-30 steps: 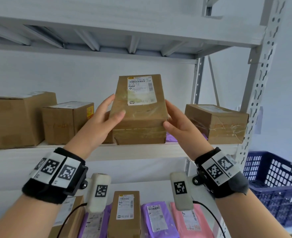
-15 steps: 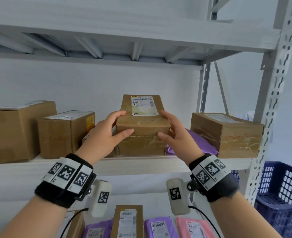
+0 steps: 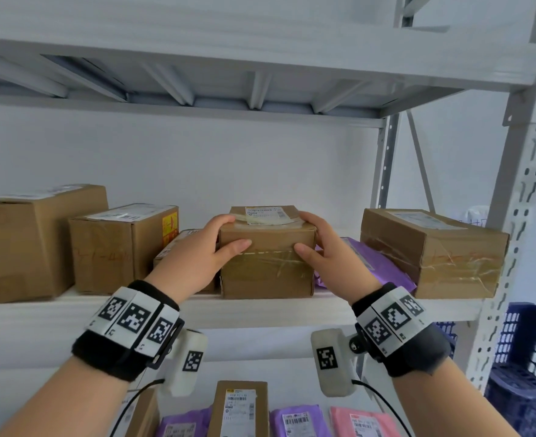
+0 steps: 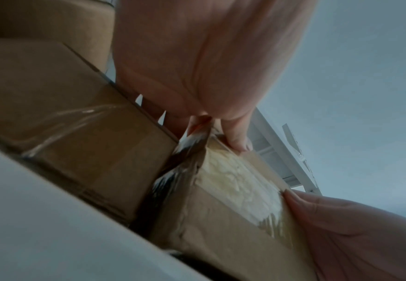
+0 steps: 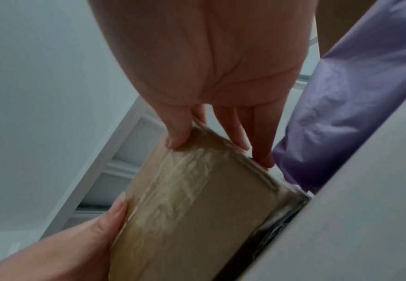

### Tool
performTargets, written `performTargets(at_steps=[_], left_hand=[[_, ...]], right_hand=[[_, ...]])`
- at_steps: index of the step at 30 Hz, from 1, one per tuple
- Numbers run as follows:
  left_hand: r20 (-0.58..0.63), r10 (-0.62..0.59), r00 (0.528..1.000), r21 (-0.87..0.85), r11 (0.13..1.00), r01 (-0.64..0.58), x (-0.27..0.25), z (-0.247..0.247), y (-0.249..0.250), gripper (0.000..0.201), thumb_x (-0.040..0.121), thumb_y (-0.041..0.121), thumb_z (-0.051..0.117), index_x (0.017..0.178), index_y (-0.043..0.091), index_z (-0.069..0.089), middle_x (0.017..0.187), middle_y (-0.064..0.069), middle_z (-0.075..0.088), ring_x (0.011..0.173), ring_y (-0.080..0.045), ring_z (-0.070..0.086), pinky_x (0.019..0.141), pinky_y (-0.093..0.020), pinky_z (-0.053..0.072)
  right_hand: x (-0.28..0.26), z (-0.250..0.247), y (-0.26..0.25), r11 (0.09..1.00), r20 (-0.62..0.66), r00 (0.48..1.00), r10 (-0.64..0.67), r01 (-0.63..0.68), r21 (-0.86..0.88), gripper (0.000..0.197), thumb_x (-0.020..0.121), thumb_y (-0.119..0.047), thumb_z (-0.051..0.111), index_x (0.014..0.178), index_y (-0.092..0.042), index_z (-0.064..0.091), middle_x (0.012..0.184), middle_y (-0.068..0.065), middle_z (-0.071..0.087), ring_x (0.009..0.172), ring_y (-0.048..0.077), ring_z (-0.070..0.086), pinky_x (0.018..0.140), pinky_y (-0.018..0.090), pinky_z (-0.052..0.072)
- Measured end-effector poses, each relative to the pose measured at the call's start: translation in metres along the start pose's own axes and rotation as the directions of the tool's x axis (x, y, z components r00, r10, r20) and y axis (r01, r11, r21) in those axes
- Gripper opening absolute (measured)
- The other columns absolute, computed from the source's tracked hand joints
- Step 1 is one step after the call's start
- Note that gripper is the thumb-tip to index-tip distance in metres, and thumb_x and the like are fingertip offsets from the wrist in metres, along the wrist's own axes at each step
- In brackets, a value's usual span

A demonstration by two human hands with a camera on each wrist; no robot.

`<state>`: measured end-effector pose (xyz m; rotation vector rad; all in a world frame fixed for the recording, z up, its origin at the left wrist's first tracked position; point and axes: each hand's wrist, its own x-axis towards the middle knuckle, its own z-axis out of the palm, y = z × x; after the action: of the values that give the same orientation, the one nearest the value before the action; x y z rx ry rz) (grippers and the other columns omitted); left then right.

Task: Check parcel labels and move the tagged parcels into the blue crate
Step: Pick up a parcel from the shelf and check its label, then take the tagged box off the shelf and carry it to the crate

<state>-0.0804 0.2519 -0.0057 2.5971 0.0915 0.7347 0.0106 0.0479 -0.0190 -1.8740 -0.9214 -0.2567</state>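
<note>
A low cardboard box (image 3: 178,247) sits tight against the left side of the taped cardboard parcel (image 3: 268,263), and a purple poly mailer (image 3: 367,263) lies just beside its right side, leaving narrow gaps for fingers. Farther out stand two larger boxes (image 3: 118,244) on the left and a flat taped box (image 3: 430,250) on the right. The left hand (image 3: 194,260) grips the parcel's left side, thumb on its front face and fingers curled over the top edge; the right hand (image 3: 333,257) clasps the right side the same way. The parcel rests upright on the white shelf board (image 3: 260,310), its white label (image 3: 265,213) facing up. A blue crate (image 3: 531,357) stands low beyond the rack post (image 3: 512,247), and more mailers lie on the shelf beneath.
</note>
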Motion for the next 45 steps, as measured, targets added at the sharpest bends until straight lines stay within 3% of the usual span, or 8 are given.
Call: performTargets(at_steps=[3,7,11,15,20,28,37,45], left_hand=[[0.002,0.012,1.0,0.039,0.999,-0.013,0.002,0.001,0.001,0.066,0.087,0.063,0.039,0.144,0.032,0.029,0.101,-0.005,0.066,0.079,-0.013,0.061,0.069,-0.032,0.051],[-0.022,0.039,0.999,0.135,0.99,-0.036,0.002,0.004,0.007,0.063,0.09,0.06,0.038,0.144,0.029,0.03,0.066,-0.001,0.056,0.054,-0.009,0.05,0.05,-0.023,0.034],[-0.028,0.028,0.999,0.212,0.977,-0.022,0.003,0.005,0.007,0.077,0.086,0.067,0.03,0.15,0.026,0.021,0.062,0.008,0.053,0.062,-0.006,0.052,0.086,-0.044,0.044],[-0.082,0.032,0.996,0.145,0.989,-0.019,-0.005,-0.004,0.002,0.101,0.072,0.077,0.02,0.154,0.02,0.005,0.112,-0.005,0.064,0.11,-0.024,0.06,0.103,-0.041,0.041],[-0.198,-0.009,0.98,0.013,1.0,0.012,-0.022,-0.033,-0.012,0.092,0.079,0.067,0.039,0.154,0.024,0.007,0.156,-0.003,0.031,0.14,-0.02,0.035,0.112,-0.036,0.031],[-0.149,0.033,0.988,0.148,0.989,-0.01,-0.026,-0.018,-0.042,0.081,0.092,0.039,0.057,0.154,0.019,0.01,0.155,-0.001,0.031,0.14,-0.016,0.034,0.112,-0.031,0.03],[-0.131,0.186,0.974,0.403,0.907,-0.12,-0.032,0.009,-0.063,0.051,0.1,0.03,0.043,0.148,0.031,0.028,0.153,0.009,0.033,0.142,-0.013,0.03,0.118,-0.032,0.02],[-0.225,0.293,0.929,0.366,0.909,-0.198,-0.039,0.003,-0.063,0.041,0.082,0.01,0.069,0.123,0.019,0.065,0.123,0.0,0.067,0.112,-0.023,0.062,0.09,-0.037,0.054]], right_hand=[[-0.002,-0.004,-0.001,0.999,-0.009,1.0,0.008,-0.008,-0.042,0.053,0.097,-0.018,0.051,0.145,-0.026,0.028,0.134,0.005,0.052,0.119,0.016,0.053,0.095,0.027,0.046],[-0.006,-0.004,-0.001,0.997,-0.003,0.999,0.039,-0.039,-0.063,0.054,0.098,-0.02,0.049,0.147,-0.025,0.024,0.136,0.004,0.048,0.114,0.015,0.053,0.089,0.024,0.048],[-0.007,-0.004,-0.003,0.996,0.001,0.998,0.066,-0.066,-0.056,0.059,0.098,-0.02,0.05,0.149,-0.026,0.02,0.14,0.004,0.046,0.117,0.015,0.052,0.091,0.027,0.049],[-0.011,-0.006,-0.009,0.995,-0.038,0.995,0.096,-0.097,-0.008,0.075,0.093,-0.026,0.058,0.153,-0.025,0.012,0.154,0.001,0.029,0.139,0.016,0.034,0.112,0.037,0.035],[-0.021,0.0,-0.044,0.985,-0.316,0.935,-0.164,0.14,-0.098,0.07,0.093,-0.026,0.059,0.15,-0.021,0.019,0.154,-0.007,0.025,0.142,0.007,0.023,0.11,0.014,0.02],[-0.024,0.084,-0.094,0.93,-0.097,0.925,-0.367,0.364,-0.046,0.064,0.095,-0.016,0.055,0.15,-0.016,0.021,0.154,-0.006,0.027,0.138,-0.005,0.017,0.108,0.0,0.011],[-0.02,0.133,-0.077,0.987,0.077,0.984,-0.16,0.158,0.032,0.062,0.1,-0.02,0.047,0.152,-0.016,0.014,0.157,-0.001,0.023,0.144,0.008,0.02,0.118,0.027,0.02],[-0.023,0.135,-0.07,0.992,0.07,0.989,-0.128,0.129,-0.008,0.06,0.1,-0.02,0.046,0.151,-0.013,0.016,0.156,0.003,0.028,0.143,0.012,0.025,0.117,0.032,0.024]])
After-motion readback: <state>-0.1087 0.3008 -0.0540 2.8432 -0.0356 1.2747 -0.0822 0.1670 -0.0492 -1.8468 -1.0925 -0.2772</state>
